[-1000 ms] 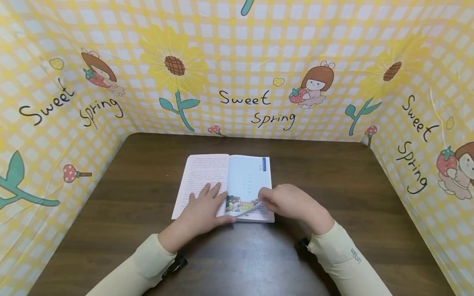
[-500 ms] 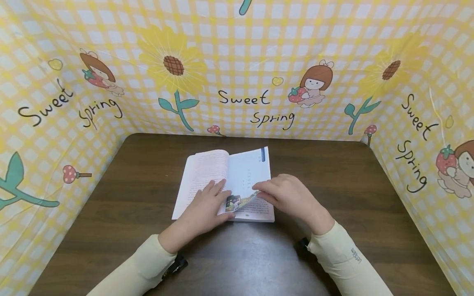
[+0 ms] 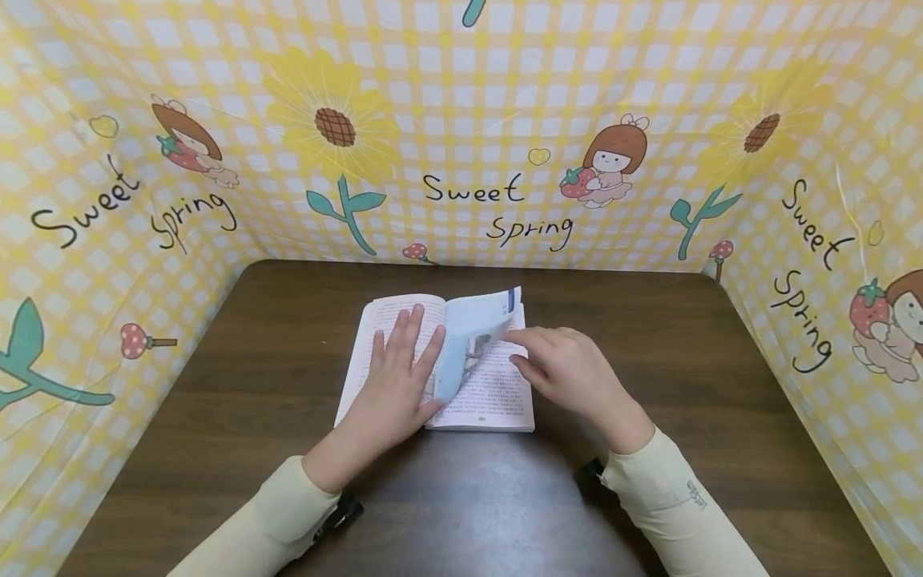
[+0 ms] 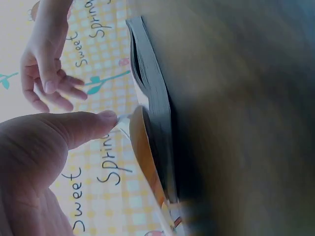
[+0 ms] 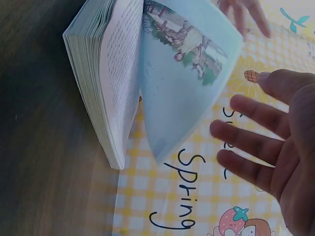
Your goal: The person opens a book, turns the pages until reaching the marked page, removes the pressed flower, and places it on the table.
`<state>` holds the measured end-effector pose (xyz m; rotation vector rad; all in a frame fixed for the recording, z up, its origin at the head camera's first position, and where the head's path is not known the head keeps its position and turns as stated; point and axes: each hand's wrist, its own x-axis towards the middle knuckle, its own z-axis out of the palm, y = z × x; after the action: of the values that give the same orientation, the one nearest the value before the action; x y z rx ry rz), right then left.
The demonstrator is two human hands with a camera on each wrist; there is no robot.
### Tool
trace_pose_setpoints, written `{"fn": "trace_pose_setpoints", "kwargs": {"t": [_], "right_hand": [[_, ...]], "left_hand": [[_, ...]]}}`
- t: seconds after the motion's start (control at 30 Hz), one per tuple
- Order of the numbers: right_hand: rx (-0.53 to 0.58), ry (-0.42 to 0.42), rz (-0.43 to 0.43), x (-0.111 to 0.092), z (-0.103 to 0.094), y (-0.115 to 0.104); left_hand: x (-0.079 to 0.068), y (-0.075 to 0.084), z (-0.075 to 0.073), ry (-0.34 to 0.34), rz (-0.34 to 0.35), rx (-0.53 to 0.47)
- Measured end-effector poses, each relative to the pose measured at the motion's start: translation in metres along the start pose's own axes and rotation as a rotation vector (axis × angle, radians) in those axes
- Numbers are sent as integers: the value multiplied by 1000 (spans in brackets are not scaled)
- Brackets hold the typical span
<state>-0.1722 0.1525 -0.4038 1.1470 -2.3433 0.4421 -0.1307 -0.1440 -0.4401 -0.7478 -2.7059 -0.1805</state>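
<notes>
An open book [image 3: 493, 397] lies on the table, text on its left and right pages. One light-blue page [image 3: 465, 320] with a coloured picture stands half lifted and curls over from the right side. My left hand [image 3: 392, 373] rests on the left page with fingers spread, its thumb by the lower end of the fold. In the right wrist view, my right hand [image 5: 275, 142] has its fingers extended and apart beside the raised page [image 5: 182, 113], pinching nothing. The head view shows its fingertips close to that page's edge; whether they touch is unclear.
The dark wooden table [image 3: 216, 449] surrounds the book. A yellow checked cloth [image 3: 476, 120] printed with flowers and "Sweet Spring" closes off the back and both sides. Dark straps [image 3: 339, 517] sit at the wrists.
The light-blue page has lifted and curled leftward, uncovering a text page beneath. My left hand has shifted up the left page. My right hand has let go of the page corner, its fingers now straighter.
</notes>
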Motion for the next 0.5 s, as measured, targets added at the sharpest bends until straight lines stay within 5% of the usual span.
{"fn": "trace_pose_setpoints", "kwargs": {"t": [0.23, 0.5], "right_hand": [[30, -149, 128, -1, 4, 2], [73, -304, 150, -4, 12, 4]], "left_hand": [[1, -10, -6, -37, 109, 130], [1, -12, -6, -176, 102, 60]]}}
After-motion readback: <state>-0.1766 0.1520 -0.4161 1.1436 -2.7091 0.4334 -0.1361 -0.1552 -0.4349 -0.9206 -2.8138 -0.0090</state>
